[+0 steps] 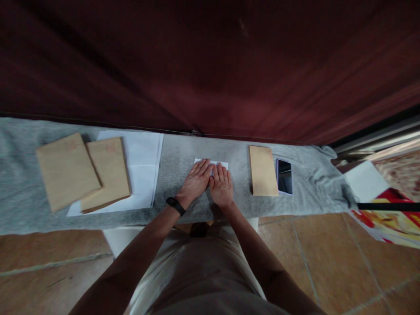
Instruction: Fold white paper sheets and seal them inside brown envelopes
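Note:
A small white sheet of paper (225, 165) lies on the grey cloth in the middle, mostly covered by my hands. My left hand (196, 178) rests flat on its left part, fingers stretched out and pointing away from me. Beside it, my right hand (221, 183) presses flat on the right part, with its thumb close to the left hand's fingers. Only the paper's far edge and corners show. Whether the paper is folded, I cannot tell. Neither hand grips anything.
Brown envelopes (68, 170) overlap on large white sheets (142, 168) at the left. To the right lie a brown envelope (264, 170) and a phone (285, 176). Grey cloth (177, 153) covers the narrow surface. A dark red curtain (210, 70) hangs behind; a red-and-yellow printed item (390, 218) stands far right.

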Motion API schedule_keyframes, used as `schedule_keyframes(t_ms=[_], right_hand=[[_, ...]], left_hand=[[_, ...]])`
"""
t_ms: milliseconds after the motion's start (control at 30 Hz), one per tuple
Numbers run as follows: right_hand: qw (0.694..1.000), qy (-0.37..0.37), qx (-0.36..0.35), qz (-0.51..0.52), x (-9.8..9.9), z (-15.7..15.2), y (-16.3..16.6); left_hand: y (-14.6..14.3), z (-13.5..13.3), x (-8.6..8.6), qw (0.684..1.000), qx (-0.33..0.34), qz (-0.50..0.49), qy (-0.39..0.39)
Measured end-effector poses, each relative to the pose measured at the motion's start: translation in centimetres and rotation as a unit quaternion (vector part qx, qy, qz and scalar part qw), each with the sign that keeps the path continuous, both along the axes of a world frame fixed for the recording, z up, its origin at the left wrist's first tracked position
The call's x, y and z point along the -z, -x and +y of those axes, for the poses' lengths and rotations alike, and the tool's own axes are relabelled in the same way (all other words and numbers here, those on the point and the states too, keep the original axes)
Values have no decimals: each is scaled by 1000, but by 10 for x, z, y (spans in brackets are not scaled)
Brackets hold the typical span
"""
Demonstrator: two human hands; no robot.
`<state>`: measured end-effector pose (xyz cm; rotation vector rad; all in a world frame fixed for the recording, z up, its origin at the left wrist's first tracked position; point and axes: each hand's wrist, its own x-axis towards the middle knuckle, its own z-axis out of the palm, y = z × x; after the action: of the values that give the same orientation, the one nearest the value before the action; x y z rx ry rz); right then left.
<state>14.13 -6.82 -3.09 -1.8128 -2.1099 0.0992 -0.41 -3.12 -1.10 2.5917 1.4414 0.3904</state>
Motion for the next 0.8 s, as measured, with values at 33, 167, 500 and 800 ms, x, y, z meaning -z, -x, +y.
schedule_keyframes(t_ms=[33,167,500,800], right_hand=[[1000,6,2,7,-1,1,0],[998,32,2,58,-9,12,2],[997,37,-42,49,-13,18,19],[999,25,-34,20,-10,14,15]], left_hand=[[1,0,-1,1000,1,-2,0],[3,-1,-3,1000,5,2,9],[1,0,4,999,15,49,6],[2,0,4,998,6,55,1]])
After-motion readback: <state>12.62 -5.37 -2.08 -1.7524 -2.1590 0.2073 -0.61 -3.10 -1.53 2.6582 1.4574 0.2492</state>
